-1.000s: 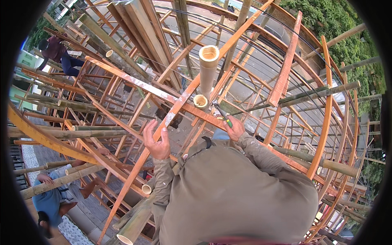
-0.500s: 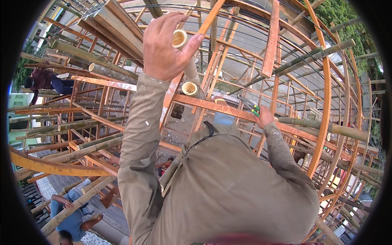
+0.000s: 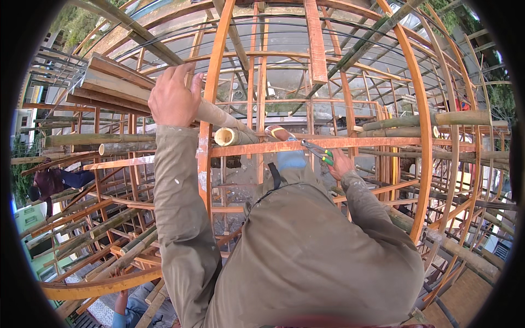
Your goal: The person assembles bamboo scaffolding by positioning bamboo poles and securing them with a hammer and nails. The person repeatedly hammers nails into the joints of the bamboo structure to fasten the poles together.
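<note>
Gripping a bamboo pole, the left hand is curled; the right hand clasps green-handled pliers.

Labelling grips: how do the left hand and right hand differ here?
The left hand is raised high, gripping the end of a bamboo pole; the right hand sits lower at the orange crossbar. The left hand holds no tool, while the right hand holds green-handled pliers. Both are bare, with olive sleeves.

Orange-painted bamboo lattice frame, horizontal orange rail, cut bamboo poles resting across it
</note>
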Action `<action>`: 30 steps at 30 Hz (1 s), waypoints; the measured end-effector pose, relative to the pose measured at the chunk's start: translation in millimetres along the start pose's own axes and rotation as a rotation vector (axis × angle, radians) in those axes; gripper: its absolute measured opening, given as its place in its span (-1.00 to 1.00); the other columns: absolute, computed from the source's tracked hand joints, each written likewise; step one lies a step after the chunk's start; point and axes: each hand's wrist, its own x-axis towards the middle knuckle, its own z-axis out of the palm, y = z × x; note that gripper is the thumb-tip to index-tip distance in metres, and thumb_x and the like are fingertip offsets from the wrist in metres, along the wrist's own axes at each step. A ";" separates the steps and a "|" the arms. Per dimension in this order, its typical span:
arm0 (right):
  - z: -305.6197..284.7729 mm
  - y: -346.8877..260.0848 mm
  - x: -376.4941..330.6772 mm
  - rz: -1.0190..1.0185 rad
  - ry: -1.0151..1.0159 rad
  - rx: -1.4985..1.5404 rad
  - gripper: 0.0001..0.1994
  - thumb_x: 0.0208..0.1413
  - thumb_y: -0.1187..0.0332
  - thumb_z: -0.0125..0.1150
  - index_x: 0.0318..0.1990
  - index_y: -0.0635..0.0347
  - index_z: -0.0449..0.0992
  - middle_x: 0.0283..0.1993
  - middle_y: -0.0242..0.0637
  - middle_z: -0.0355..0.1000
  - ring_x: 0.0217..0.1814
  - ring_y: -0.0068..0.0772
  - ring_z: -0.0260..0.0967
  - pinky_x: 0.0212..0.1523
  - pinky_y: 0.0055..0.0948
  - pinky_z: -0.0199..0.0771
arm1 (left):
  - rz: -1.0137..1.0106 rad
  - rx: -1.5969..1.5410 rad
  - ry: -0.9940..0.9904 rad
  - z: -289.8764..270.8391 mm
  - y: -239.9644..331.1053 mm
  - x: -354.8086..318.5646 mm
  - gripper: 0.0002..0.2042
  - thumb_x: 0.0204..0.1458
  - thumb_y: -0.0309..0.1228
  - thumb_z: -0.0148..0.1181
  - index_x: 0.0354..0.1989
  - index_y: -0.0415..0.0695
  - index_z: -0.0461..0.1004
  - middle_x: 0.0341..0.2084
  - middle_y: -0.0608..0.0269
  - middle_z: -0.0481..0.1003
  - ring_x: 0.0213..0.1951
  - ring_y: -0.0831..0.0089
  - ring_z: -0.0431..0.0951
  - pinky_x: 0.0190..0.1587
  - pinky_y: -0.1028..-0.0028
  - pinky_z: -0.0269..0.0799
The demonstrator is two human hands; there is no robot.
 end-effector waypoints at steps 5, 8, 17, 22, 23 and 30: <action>-15.0 0.4 31.7 -0.074 0.240 -0.006 -0.57 0.01 0.34 0.35 0.04 0.14 0.37 -0.02 -0.03 0.36 0.00 0.20 0.42 -0.04 0.06 0.46 | -0.002 -0.023 0.036 0.2 0.9 -1.0 -0.73 0.07 -0.19 0.32 -0.08 0.03 0.60 -0.20 0.27 0.58 -0.12 0.19 0.58 -0.08 0.20 0.49; -27.4 -0.6 54.0 -0.020 0.218 0.004 -0.56 0.01 0.35 0.36 0.05 0.18 0.36 0.01 -0.01 0.39 0.03 0.20 0.42 -0.01 0.04 0.45 | 0.007 -0.022 0.049 0.2 0.2 -1.8 -0.72 0.05 -0.21 0.33 -0.09 0.00 0.59 -0.22 0.28 0.58 -0.12 0.21 0.57 -0.08 0.21 0.48; -18.9 -5.3 85.6 0.040 0.045 -0.161 -0.54 0.05 0.19 0.33 0.05 0.18 0.38 0.08 -0.06 0.34 0.21 0.03 0.32 0.15 0.01 0.32 | -0.002 0.020 0.031 0.4 1.0 -4.8 -0.69 0.02 -0.30 0.35 -0.04 0.01 0.57 -0.15 0.26 0.55 -0.06 0.22 0.53 -0.04 0.19 0.42; -2.6 2.4 73.6 0.023 0.048 -0.253 -0.47 0.10 0.02 0.34 0.10 0.16 0.40 0.10 -0.09 0.31 0.22 -0.04 0.24 0.23 -0.06 0.14 | 0.002 0.006 0.057 -0.4 3.0 -5.7 -0.69 -0.01 -0.32 0.37 -0.05 -0.01 0.57 -0.14 0.28 0.55 -0.06 0.23 0.52 -0.02 0.20 0.41; -0.2 4.1 72.6 0.012 0.056 -0.223 -0.46 0.10 0.02 0.34 0.10 0.16 0.40 0.10 -0.09 0.32 0.22 -0.03 0.24 0.22 -0.06 0.15 | -0.009 0.009 0.046 -0.7 3.7 -6.0 -0.70 0.01 -0.32 0.35 -0.05 -0.01 0.57 -0.13 0.27 0.55 -0.05 0.22 0.52 -0.01 0.19 0.41; 11.9 15.7 79.5 -0.107 0.116 -0.138 -0.48 0.12 -0.01 0.32 0.07 0.17 0.41 0.04 -0.07 0.37 0.18 -0.01 0.25 0.19 -0.05 0.16 | -0.014 0.038 0.062 -2.4 8.8 -5.4 -0.73 0.01 -0.36 0.34 -0.08 -0.04 0.58 -0.12 0.29 0.54 -0.06 0.24 0.51 0.01 0.21 0.40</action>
